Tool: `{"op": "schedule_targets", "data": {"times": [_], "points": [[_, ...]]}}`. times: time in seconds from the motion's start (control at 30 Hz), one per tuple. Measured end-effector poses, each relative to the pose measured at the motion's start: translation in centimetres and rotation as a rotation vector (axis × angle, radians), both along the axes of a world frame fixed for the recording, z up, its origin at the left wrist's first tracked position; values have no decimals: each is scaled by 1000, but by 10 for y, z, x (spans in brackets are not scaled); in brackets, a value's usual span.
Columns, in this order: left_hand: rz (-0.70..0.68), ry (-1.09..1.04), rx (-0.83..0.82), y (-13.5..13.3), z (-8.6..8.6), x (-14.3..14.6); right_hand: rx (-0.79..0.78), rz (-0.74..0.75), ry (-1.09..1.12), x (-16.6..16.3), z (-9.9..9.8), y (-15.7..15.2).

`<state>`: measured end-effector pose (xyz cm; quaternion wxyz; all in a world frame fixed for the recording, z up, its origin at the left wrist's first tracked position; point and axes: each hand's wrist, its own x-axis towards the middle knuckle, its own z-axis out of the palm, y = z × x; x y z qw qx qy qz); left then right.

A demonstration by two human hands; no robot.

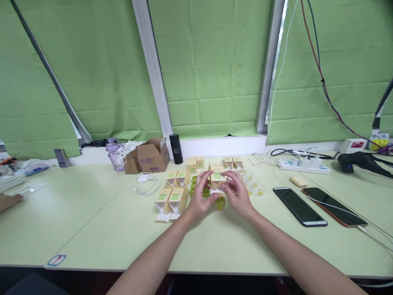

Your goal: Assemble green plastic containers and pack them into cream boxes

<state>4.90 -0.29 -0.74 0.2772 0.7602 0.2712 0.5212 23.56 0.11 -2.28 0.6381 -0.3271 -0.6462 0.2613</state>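
Between my two hands is a small tan cardboard box (217,177) with a green label and its flaps out. My left hand (200,196) grips its left side, fingers curved. My right hand (240,196) holds its right side, thumb toward the lower front. Just below the box sits a clear plastic container (219,203) with green and yellow in it. Green pieces (193,186) show behind my left hand, partly hidden. Left of it, open tan boxes (178,197) lie with their flaps toward me. Right of my right hand are several clear containers (257,189) with yellow spots.
Two phones (300,206) lie at the right, near a power strip (303,166) with cables. At the back stand a brown carton (153,155), a black cylinder (176,149) and a purple bottle (115,155). Another person's hand (9,201) rests at the far left.
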Motion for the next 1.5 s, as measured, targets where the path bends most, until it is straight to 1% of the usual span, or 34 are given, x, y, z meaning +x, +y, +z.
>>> {"op": "schedule_targets", "data": {"times": [0.23, 0.5, 0.73, 1.07, 1.5], "points": [[44, -55, -38, 1, -2, 1, -15, 20, -7, -1, 0, 0], [38, -101, -94, 1, 0, 2, -7, 65, -19, 0, -1, -1], [35, -124, -113, 1, 2, 2, 20, 93, -25, 2, 1, -4], [37, -139, -126, 2, 0, 1, 43, 124, -34, 3, 1, -6], [59, -145, -127, 3, -1, 2, 57, 122, -42, 3, 0, -7]]}}
